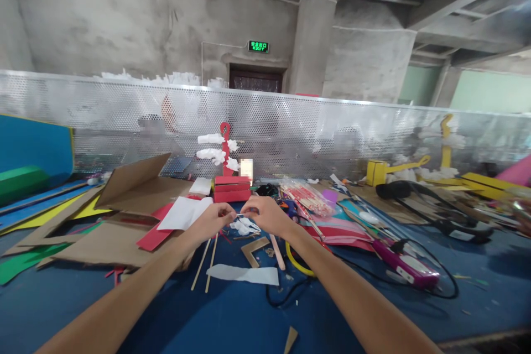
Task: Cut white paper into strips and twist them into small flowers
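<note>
My left hand (216,218) and my right hand (264,213) meet over the middle of the table. Both are closed, thumbs and fingers pinching a thin white strip (239,215) that spans the small gap between them. It looks like paper or tissue; the exact kind is too small to tell. Just below lies crumpled white tissue (246,226). Closer to me are a flat strip of white paper (244,275), two thin wooden sticks (201,264) and an L-shaped cardboard piece (254,250). A flat wooden stick (277,253) rests beside my right wrist.
Behind my hands stands a red box (231,189) with a red upright (226,146) bearing white tufts. Cardboard (99,243) and a white sheet (182,214) lie left. At right are a purple power strip (406,268), cables and a black headset (435,210). A perforated metal screen (282,121) closes the back.
</note>
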Demonstrator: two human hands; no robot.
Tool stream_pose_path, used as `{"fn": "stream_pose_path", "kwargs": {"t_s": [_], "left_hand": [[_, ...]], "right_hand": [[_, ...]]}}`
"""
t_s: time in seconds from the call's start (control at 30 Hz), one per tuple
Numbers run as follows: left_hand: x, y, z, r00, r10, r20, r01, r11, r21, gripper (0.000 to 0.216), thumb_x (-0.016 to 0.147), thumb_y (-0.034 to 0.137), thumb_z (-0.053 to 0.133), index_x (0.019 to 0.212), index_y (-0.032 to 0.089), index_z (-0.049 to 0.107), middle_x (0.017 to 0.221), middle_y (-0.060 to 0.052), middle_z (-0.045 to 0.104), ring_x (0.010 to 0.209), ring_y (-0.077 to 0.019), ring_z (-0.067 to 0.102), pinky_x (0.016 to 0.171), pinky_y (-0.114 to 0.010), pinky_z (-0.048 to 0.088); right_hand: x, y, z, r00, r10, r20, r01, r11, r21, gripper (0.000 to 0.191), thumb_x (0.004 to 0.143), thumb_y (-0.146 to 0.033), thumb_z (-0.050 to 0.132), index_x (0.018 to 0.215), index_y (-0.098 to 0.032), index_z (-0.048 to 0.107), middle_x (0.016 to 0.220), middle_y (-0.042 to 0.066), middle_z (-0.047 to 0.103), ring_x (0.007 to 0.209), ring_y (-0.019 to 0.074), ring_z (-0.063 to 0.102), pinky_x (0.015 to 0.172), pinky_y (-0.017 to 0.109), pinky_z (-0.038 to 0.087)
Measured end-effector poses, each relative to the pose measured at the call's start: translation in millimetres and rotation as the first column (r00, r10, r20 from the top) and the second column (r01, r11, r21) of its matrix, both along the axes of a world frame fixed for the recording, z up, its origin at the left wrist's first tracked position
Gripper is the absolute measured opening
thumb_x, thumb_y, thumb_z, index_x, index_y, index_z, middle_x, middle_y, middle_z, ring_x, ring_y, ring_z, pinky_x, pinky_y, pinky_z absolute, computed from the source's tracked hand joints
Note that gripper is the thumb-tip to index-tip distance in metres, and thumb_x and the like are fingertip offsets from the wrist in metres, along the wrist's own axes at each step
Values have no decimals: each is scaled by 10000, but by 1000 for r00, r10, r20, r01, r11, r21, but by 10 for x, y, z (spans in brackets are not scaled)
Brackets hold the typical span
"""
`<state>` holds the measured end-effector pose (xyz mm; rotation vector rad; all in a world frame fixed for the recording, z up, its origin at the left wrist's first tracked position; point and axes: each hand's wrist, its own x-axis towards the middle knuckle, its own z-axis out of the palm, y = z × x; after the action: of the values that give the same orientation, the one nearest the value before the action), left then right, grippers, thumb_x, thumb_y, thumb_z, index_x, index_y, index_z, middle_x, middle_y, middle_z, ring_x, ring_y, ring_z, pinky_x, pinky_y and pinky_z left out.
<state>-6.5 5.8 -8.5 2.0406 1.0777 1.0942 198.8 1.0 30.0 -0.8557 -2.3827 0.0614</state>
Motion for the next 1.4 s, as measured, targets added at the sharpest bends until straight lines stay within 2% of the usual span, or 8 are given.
{"fn": "stream_pose_path", "kwargs": {"t_s": [0.13,0.27,0.63,0.9,1.07,1.2,1.3,1.4], "left_hand": [[2,-21,24,1000,-18,-8,18,1000,-1,338,789,459,539,766,130,614,653,-27,608,609,-148,536,576,-242,395],[12,-69,75,999,-19,-35,19,1000,1,346,788,469,531,765,133,610,627,-15,584,583,-139,506,536,-231,367],[26,-108,28,989,-17,-150,33,994,105,285,825,415,496,818,160,622,715,-28,619,648,-161,535,593,-243,398],[32,-164,48,981,-10,-193,31,994,103,275,831,415,495,941,179,584,870,-51,637,742,-182,570,661,-268,424],[-9,-180,48,963,43,-267,-18,995,95,328,793,425,549,1007,176,548,921,-65,625,761,-188,567,665,-279,423],[-2,-303,150,907,-159,-391,160,987,-30,271,808,429,535,863,171,600,740,-28,621,671,-168,561,594,-251,400],[38,-432,241,809,-370,-457,341,928,-148,317,770,474,589,879,181,646,781,-30,632,700,-164,571,586,-236,400],[87,-530,287,743,-459,-487,389,888,-244,412,687,519,673,946,199,656,834,-32,639,716,-167,578,589,-236,412]], "right_hand": [[14,-33,11,1000,2,25,-2,1000,-28,222,831,-154,535,955,-218,708,858,26,699,759,148,608,700,230,381],[8,-66,24,998,-2,70,7,998,-67,301,822,-113,487,1030,-227,673,736,6,693,669,139,604,641,217,362],[27,-31,-11,978,27,206,-3,993,-116,264,824,-103,455,922,-199,680,702,13,693,661,140,614,619,205,357],[64,-50,-14,968,-20,250,32,998,-46,142,801,-203,547,861,-207,676,705,24,693,646,155,606,579,223,332],[151,23,-28,950,-147,274,146,989,23,126,798,-233,559,834,-219,678,714,23,691,659,165,603,572,236,315],[185,85,-40,938,-220,268,214,975,51,127,796,-241,560,796,-203,681,807,32,703,750,174,622,622,236,345],[185,100,-46,934,-224,279,228,973,19,137,797,-240,553,815,-203,683,818,20,707,768,167,630,639,232,361],[181,99,-55,932,-211,294,230,973,-30,138,787,-241,570,862,-209,681,826,13,713,780,164,640,658,229,375]]}}
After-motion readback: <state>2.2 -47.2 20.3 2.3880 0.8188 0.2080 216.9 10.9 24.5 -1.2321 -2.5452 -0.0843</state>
